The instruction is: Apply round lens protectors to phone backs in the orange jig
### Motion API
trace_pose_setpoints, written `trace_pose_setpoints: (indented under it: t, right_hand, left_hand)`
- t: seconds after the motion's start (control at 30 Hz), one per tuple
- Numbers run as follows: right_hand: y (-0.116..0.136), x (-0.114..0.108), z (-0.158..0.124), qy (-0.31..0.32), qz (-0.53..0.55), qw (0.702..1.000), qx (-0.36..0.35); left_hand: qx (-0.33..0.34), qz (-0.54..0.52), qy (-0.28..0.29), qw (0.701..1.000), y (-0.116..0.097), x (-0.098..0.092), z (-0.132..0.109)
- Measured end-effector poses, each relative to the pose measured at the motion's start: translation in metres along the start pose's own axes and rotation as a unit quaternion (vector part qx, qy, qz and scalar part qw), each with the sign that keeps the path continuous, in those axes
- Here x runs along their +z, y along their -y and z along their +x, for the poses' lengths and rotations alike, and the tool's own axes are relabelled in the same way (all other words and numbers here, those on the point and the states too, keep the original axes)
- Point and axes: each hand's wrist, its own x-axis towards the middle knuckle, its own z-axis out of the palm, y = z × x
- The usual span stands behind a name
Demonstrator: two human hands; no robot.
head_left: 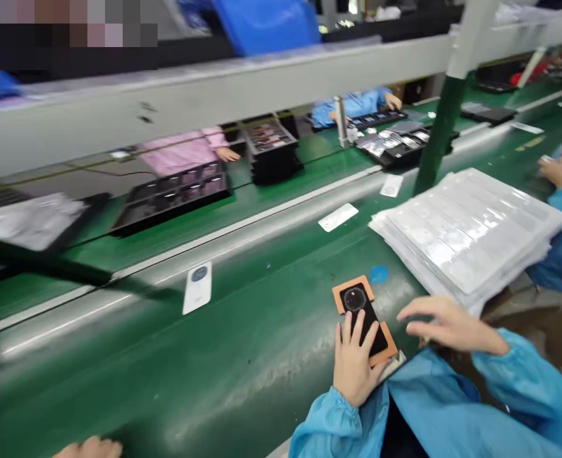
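Note:
A black phone-shaped panel with a round camera ring lies in an orange holder on the green work surface. My left hand rests flat on the panel's lower part, its fingers spread. To the right of the holder, my right hand hovers with fingers apart and nothing in it. A small blue round piece lies just beyond the holder. Beside my right hand is a stack of clear plastic trays.
White phone-shaped panels and a white strip lie on the surface. Black trays stand across the line. A green-and-white post rises behind the stack. Other people's hands show right, across, and at the lower left.

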Motion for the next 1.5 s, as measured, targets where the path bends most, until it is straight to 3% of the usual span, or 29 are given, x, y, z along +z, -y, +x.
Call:
trace_pose_setpoints:
  t: [0.1,0.2,0.27,0.3,0.47,0.57,0.67,0.9,0.97,1.07,1.2,1.33,1.4,1.5]
  right_hand:
    - [0.000,-0.045,-0.053,-0.213,-0.091,0.969,0.082]
    - [-0.011,-0.067,-0.104,-0.427,-0.176,0.870,0.174]
    - [-0.022,-0.068,-0.128,-0.507,-0.199,0.809,0.222]
    - [-0.028,-0.066,-0.136,-0.524,-0.193,0.793,0.242]
    - [-0.072,-0.049,-0.138,-0.512,0.021,0.808,0.292]
    - [-0.090,-0.050,-0.130,-0.534,0.169,0.780,0.277]
    - [-0.097,-0.060,-0.126,-0.541,0.262,0.758,0.254]
    - [-0.097,-0.078,-0.121,-0.522,0.344,0.753,0.205]
    - [-0.094,-0.083,-0.119,-0.518,0.371,0.749,0.181]
    - [-0.088,-0.090,-0.114,-0.520,0.389,0.745,0.151]
    - [-0.076,-0.100,-0.107,-0.534,0.402,0.733,0.124]
    - [-0.070,-0.106,-0.105,-0.529,0.418,0.731,0.106]
    - [-0.070,-0.108,-0.105,-0.526,0.417,0.735,0.099]
    - [-0.074,-0.109,-0.106,-0.526,0.408,0.739,0.102]
  left_hand:
    - [0.005,0.021,-0.024,0.999,-0.001,0.000,-0.001]
    - [0.007,0.033,-0.046,0.998,-0.001,0.006,-0.002]
    - [0.005,0.034,-0.058,0.998,0.000,0.009,-0.003]
    - [0.004,0.032,-0.064,0.997,0.000,0.011,-0.003]
    - [0.002,0.019,-0.070,0.997,0.005,0.011,-0.002]
    - [0.000,0.004,-0.068,0.998,0.006,0.008,-0.004]
    - [0.000,-0.041,-0.105,0.994,0.000,0.003,-0.006]
    - [-0.010,-0.238,-0.168,0.957,-0.031,-0.027,0.001]
    - [-0.013,-0.342,-0.145,0.928,-0.042,-0.038,0.012]
    - [-0.026,-0.501,-0.052,0.863,-0.064,-0.051,0.040]
    - [-0.070,-0.663,0.084,0.741,-0.099,-0.056,0.093]
    - [-0.143,-0.749,0.162,0.626,-0.126,-0.053,0.149]
    - [-0.167,-0.764,0.182,0.596,-0.134,-0.050,0.171]
    - [-0.182,-0.761,0.188,0.594,-0.142,-0.042,0.192]
